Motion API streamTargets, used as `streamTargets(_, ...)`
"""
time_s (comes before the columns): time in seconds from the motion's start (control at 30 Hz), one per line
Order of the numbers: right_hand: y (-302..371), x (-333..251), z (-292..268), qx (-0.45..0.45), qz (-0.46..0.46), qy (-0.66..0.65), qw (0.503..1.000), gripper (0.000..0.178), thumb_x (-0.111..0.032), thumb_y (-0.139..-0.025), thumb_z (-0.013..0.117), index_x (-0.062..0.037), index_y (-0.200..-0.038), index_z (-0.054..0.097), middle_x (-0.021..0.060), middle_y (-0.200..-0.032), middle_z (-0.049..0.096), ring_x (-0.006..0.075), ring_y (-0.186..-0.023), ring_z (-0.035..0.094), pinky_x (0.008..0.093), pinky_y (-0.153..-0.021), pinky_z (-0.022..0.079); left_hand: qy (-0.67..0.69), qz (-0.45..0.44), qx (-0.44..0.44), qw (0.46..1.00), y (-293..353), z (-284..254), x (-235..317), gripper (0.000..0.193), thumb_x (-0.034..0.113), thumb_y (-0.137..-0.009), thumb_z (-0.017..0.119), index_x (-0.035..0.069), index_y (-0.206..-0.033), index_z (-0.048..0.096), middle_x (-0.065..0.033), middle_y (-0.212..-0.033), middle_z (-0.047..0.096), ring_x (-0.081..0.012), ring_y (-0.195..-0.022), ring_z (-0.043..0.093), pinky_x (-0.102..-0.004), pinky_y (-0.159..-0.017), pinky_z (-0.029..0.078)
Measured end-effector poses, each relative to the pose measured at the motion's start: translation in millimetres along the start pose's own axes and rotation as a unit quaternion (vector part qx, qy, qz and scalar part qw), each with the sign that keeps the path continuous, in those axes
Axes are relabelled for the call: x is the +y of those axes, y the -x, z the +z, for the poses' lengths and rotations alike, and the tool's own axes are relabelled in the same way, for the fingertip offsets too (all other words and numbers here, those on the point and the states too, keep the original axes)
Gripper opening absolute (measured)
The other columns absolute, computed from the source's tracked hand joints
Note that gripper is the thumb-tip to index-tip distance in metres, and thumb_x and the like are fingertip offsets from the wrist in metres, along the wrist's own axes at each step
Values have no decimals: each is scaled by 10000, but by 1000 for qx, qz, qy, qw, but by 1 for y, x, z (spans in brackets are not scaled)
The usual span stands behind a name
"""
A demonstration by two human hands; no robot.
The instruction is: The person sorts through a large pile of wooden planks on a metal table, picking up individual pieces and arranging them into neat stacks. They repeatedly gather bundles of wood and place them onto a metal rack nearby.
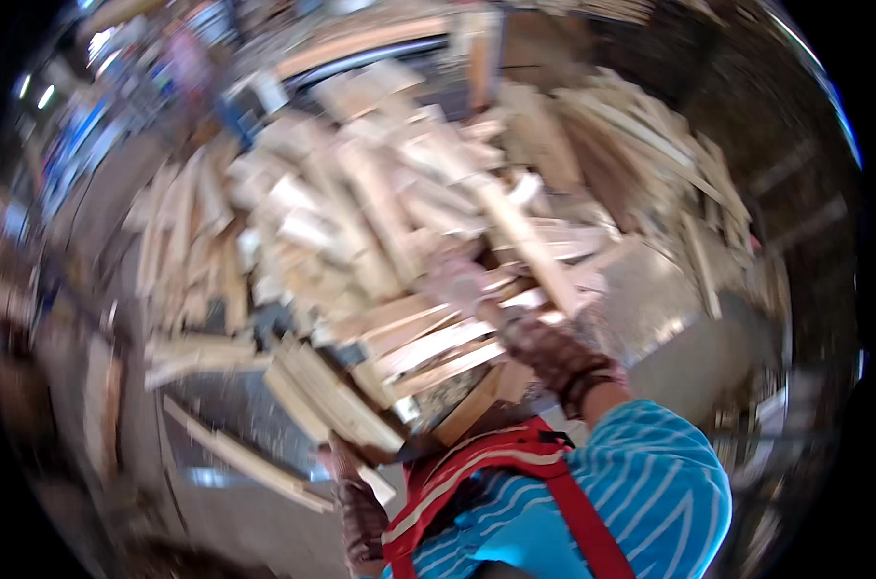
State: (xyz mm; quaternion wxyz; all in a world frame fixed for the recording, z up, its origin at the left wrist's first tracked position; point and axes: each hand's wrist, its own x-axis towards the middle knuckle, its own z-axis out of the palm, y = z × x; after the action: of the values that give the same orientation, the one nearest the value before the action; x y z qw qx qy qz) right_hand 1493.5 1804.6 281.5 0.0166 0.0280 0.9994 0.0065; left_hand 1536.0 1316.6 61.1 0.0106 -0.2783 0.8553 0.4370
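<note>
Motion blur smears most of the picture. My right hand (457, 282), in a pale pinkish glove, reaches over a big heap of loose wooden slats (370, 207). A dark checked sleeve (554, 355) covers that forearm. The fingers are too smeared to show whether they grip a piece. Nearer my body, at lower left, is my left hand (340, 463), with a similar checked sleeve. It is by the lower ends of several pale boards (327, 391) lying side by side; whether it touches or holds one cannot be made out.
A long thin slat (245, 458) lies at lower left, across a dark flat surface. More strips are piled at the right (660, 145). A bare metallic surface (641, 299) shows right of the heap. My red apron (477, 463) is close to the near boards.
</note>
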Motion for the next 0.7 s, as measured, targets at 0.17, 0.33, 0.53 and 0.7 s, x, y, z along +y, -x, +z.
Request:
streamTargets(0.17,-14,0,40,14,186,-244,952,281,-236,-843,668,-105,-1091,676,133,-950,681,321,-853,680,439,-732,573,116,71,-244,960,56,86,119,804,292,-881,721,49,-1543,335,-256,-1452,498,-359,-1305,539,-424,-1072,477)
streamTargets(0.33,-14,4,75,107,279,-323,898,341,-199,-755,731,-71,-1068,684,123,-889,720,327,-779,709,449,-651,599,19,195,-448,872,128,172,238,766,292,-872,724,63,-1512,369,-237,-1395,532,-350,-1262,559,-421,-1046,487)
streamTargets(0.53,54,0,-14,106,276,-463,836,457,-198,-733,646,-89,-1176,662,176,-1032,725,371,-984,704,466,-831,566,-85,241,-541,801,145,195,293,722,292,-862,728,80,-1474,410,-215,-1327,572,-338,-1211,584,-419,-1016,500)
streamTargets(0.7,98,-1,-79,272,322,-588,690,442,-208,-843,604,-126,-1277,611,154,-1042,697,344,-965,667,444,-826,508,-145,243,-565,775,139,199,302,685,293,-853,731,94,-1442,444,-196,-1270,606,-328,-1169,604,-417,-991,510)
